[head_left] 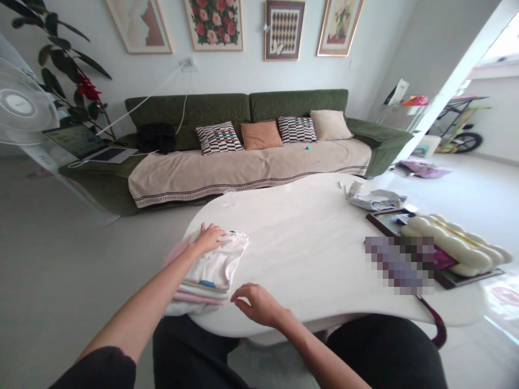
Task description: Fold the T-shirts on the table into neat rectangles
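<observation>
Head view, looking down over a white table (308,243) in a living room. Left hand (211,237) laid palm-down, fingers spread flat, on top of a stack of folded clothes (217,270); gripping nothing. Stack sitting at the table's near left edge, white garment on top, pink and pale layers beneath. Right hand (257,303) resting on the table just beside the stack, fingers loosely curled, empty. Far right of the table: a crumpled packet (373,199) and a dark tray (470,277) bearing a cream, lumpy object (450,243), with a blurred patch beside it. Beyond the table, a green sofa (284,105) with a beige cover and four cushions, a laptop (93,146) at its left end, a fan (20,105) at far left, framed pictures on the wall.
</observation>
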Available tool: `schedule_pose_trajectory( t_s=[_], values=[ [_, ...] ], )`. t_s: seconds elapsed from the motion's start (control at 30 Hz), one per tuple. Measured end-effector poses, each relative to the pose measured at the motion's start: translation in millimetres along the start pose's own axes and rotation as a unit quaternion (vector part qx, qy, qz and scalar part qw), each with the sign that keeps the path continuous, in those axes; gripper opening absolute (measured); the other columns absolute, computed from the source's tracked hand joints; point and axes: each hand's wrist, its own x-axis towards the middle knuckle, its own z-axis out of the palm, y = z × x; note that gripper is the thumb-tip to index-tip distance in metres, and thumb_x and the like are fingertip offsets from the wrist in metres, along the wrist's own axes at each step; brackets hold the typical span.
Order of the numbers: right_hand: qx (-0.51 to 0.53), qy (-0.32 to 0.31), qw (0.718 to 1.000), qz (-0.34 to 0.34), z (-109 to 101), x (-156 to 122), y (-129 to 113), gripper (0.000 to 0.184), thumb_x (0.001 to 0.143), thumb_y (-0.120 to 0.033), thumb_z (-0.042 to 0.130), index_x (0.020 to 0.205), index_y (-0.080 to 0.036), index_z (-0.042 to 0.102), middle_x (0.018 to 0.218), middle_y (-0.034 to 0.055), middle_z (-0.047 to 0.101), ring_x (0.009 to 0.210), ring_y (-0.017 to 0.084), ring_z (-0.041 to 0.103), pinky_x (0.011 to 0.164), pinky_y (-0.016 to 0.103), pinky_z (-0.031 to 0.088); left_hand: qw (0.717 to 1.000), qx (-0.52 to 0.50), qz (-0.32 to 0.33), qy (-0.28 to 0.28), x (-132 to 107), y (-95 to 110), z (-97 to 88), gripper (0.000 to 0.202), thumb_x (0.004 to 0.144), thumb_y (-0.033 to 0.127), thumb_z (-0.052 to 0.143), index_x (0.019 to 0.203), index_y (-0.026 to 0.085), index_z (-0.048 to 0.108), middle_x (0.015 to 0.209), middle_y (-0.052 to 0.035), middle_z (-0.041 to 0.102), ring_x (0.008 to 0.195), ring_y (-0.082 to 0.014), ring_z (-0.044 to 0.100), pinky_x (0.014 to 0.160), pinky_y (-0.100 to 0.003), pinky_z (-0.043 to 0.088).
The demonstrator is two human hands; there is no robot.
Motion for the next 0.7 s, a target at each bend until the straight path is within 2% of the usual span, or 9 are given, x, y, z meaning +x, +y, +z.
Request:
schedule_pose_trajectory(
  t_s=[0.1, 0.2, 0.27, 0.33, 0.37, 0.43, 0.57, 0.63, 0.7],
  values=[
    [-0.004, 0.015, 0.999, 0.032, -16, -15, 5, 0.022, 0.082, -0.016, 0.043, 0.090, -0.020, 0.064, 0.087, 0.0029, 0.067, 0.083, 0.015, 0.060, 0.078, 0.025, 0.044, 0.995, 0.069, 0.075, 0.018, -6, 3, -12.7, 0.012, 0.071, 0.015, 0.054, 0.077, 0.019, 0.064, 0.090, -0.0073, 0.061, 0.098, -0.0247, 0.049, 0.094, -0.054, 0.023],
    [-0.015, 0.061, 0.997, 0.043, -27, -13, 3, 0.028, 0.080, -0.014, 0.043, 0.104, -0.020, 0.058, 0.097, 0.0050, 0.063, 0.091, 0.016, 0.057, 0.082, 0.028, 0.044, 0.982, 0.099, 0.155, 0.040, -25, 17, -28.3, 0.015, 0.075, 0.010, 0.050, 0.075, 0.018, 0.062, 0.086, -0.0057, 0.061, 0.091, -0.0190, 0.052, 0.094, -0.043, 0.029],
    [-0.034, 0.108, 0.993, 0.034, -29, -3, -3, 0.045, 0.077, -0.013, 0.048, 0.121, -0.019, 0.045, 0.116, 0.0088, 0.054, 0.106, 0.018, 0.049, 0.090, 0.032, 0.040, 0.974, 0.106, 0.197, 0.046, -44, 33, -39.3, 0.018, 0.078, 0.008, 0.047, 0.078, 0.018, 0.061, 0.077, -0.0029, 0.061, 0.080, -0.0154, 0.054, 0.094, -0.038, 0.030],
    [-0.060, 0.143, 0.988, 0.013, -27, 9, -12, 0.060, 0.071, -0.015, 0.056, 0.128, -0.018, 0.035, 0.131, 0.0120, 0.040, 0.120, 0.022, 0.035, 0.097, 0.038, 0.035, 0.964, 0.109, 0.235, 0.055, -67, 56, -51.1, 0.016, 0.080, 0.010, 0.046, 0.078, 0.017, 0.060, 0.070, -0.0009, 0.060, 0.071, -0.0142, 0.054, 0.095, -0.037, 0.030],
    [-0.073, 0.151, 0.986, 0.000, -26, 14, -17, 0.060, 0.070, -0.016, 0.058, 0.126, -0.018, 0.037, 0.134, 0.0124, 0.035, 0.124, 0.023, 0.029, 0.098, 0.040, 0.032, 0.960, 0.107, 0.253, 0.060, -80, 68, -57.2, 0.013, 0.080, 0.013, 0.047, 0.077, 0.017, 0.059, 0.069, -0.0006, 0.059, 0.069, -0.0144, 0.053, 0.094, -0.037, 0.030],
    [-0.094, 0.141, 0.985, -0.030, -24, 19, -26, 0.045, 0.069, -0.017, 0.060, 0.111, -0.018, 0.048, 0.133, 0.0108, 0.038, 0.125, 0.025, 0.026, 0.099, 0.043, 0.029, 0.955, 0.096, 0.274, 0.064, -106, 92, -69.8, 0.009, 0.080, 0.018, 0.050, 0.076, 0.018, 0.058, 0.070, -0.0003, 0.059, 0.068, -0.0149, 0.053, 0.092, -0.036, 0.031],
    [-0.123, 0.080, 0.984, -0.102, -43, -1, -42, 0.012, 0.070, -0.020, 0.061, 0.080, -0.021, 0.054, 0.117, 0.0049, 0.053, 0.121, 0.026, 0.032, 0.098, 0.047, 0.025, 0.972, 0.042, 0.227, 0.055, -151, 118, -91.8, 0.013, 0.081, 0.021, 0.046, 0.078, 0.020, 0.059, 0.067, -0.0002, 0.058, 0.064, -0.0153, 0.052, 0.089, -0.038, 0.031],
    [-0.124, 0.048, 0.983, -0.130, -67, -22, -50, 0.006, 0.073, -0.021, 0.058, 0.074, -0.021, 0.052, 0.110, 0.0041, 0.057, 0.115, 0.023, 0.040, 0.097, 0.043, 0.027, 0.983, -0.005, 0.184, 0.024, -164, 119, -99.5, 0.014, 0.080, 0.025, 0.047, 0.077, 0.023, 0.060, 0.065, -0.0006, 0.059, 0.063, -0.0166, 0.052, 0.089, -0.040, 0.029],
    [-0.129, 0.018, 0.982, -0.139, -98, -45, -61, 0.008, 0.078, -0.020, 0.051, 0.071, -0.021, 0.049, 0.092, 0.0028, 0.060, 0.096, 0.017, 0.051, 0.090, 0.035, 0.033, 0.988, -0.052, 0.144, -0.011, -168, 116, -105.2, 0.010, 0.076, 0.028, 0.052, 0.074, 0.026, 0.062, 0.065, -0.0013, 0.060, 0.066, -0.0191, 0.053, 0.090, -0.042, 0.028]
  ],
)
